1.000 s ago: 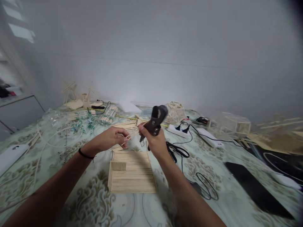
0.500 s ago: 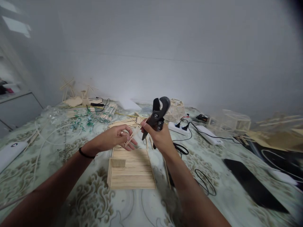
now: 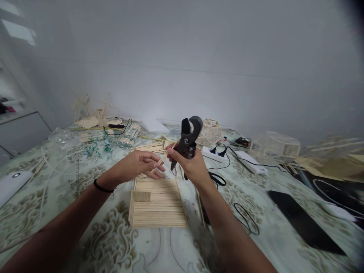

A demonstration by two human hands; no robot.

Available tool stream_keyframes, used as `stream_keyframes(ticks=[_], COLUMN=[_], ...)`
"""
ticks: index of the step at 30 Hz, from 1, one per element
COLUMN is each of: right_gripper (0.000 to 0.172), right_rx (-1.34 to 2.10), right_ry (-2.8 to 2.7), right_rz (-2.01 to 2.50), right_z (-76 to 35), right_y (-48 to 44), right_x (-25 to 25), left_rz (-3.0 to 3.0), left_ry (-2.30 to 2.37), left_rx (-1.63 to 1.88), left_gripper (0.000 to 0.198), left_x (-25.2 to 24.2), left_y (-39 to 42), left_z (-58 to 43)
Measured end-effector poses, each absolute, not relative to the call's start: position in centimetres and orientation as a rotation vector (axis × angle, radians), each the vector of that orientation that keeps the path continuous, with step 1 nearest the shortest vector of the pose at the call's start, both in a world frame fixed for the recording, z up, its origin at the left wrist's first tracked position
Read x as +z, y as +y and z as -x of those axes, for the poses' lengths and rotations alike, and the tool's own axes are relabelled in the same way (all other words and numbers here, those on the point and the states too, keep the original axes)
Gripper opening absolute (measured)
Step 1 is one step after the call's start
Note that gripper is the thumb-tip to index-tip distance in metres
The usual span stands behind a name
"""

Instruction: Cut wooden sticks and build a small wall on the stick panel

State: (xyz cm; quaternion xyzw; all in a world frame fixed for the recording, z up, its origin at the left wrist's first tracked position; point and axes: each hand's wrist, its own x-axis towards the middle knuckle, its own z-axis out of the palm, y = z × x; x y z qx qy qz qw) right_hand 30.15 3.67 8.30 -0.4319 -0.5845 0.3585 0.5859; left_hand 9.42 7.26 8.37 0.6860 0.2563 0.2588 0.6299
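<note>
My right hand (image 3: 189,161) grips a dark ratchet-style cutter (image 3: 187,138) with a curved jaw, held upright with its jaws parted. A thin wooden stick (image 3: 160,160) slants between my two hands. My left hand (image 3: 142,165) pinches its lower part between thumb and fingers, while the upper end meets the fingertips of my right hand beside the cutter. Beneath them lies a flat panel of wooden sticks (image 3: 160,214) glued side by side, with a low upright stick wall (image 3: 142,196) at its left. My left hand hides part of the panel's far edge.
Behind my hands lie loose sticks (image 3: 148,147) and bundled sticks (image 3: 131,134). A power strip (image 3: 214,154) with black plugs is at right, near a black phone-like slab (image 3: 305,222). Stick models (image 3: 210,131) stand toward the wall. Black scissors handles (image 3: 217,178) lie by my right wrist.
The stick in my left hand now reaches up to my right fingertips. The cutter has shifted slightly left, and my hands are closer together.
</note>
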Motion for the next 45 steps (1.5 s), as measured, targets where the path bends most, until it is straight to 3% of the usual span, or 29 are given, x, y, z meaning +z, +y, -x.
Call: stream_keyframes(ticks=[10, 13, 18, 22, 27, 30, 33, 34, 37, 45], right_gripper=[0.033, 0.040, 0.020, 0.045, 0.045, 0.038, 0.008, 0.005, 0.025, 0.033], right_rx=[0.870, 0.632, 0.038, -0.129, -0.192, -0.138, 0.118, 0.254, 0.646, 1.036], right_ry=[-1.364, -1.282, -1.634, -1.904, -1.912, -1.884, -1.687, -1.593, -1.384, -1.183], right_rz=[1.016, 1.022, 0.979, 0.930, 0.998, 0.984, 1.028, 1.044, 1.001, 0.851], right_z=[-29.7, -30.1, -31.5, -31.7, -32.0, -32.6, -32.5, -32.2, -31.1, -29.4], right_y=[3.5, 3.7, 3.8, 3.8, 4.2, 4.7, 4.8, 4.7, 4.2, 4.2], right_x=[8.4, 8.2, 7.8, 7.5, 7.3, 7.1, 7.2, 7.3, 7.6, 7.2], left_rz=[-1.560, -1.541, -1.507, -1.500, -1.562, -1.624, -1.694, -1.714, -1.726, -1.567], left_ry=[0.654, 0.710, 0.732, 0.662, 0.602, 0.584, 0.664, 0.714, 0.822, 0.685], left_rx=[0.650, 0.683, 0.682, 0.657, 0.568, 0.519, 0.659, 0.721, 0.793, 0.634], left_gripper=[0.030, 0.030, 0.037, 0.037, 0.030, 0.030, 0.032, 0.032, 0.032, 0.032], left_x=[8.7, 8.9, 9.3, 9.4, 9.5, 9.5, 9.2, 9.0, 8.2, 7.4], left_y=[6.7, 6.8, 6.8, 6.6, 6.4, 6.7, 7.3, 7.5, 7.7, 7.1], left_z=[-9.7, -9.5, -9.4, -9.5, -9.2, -8.8, -8.5, -8.5, -8.8, -9.8])
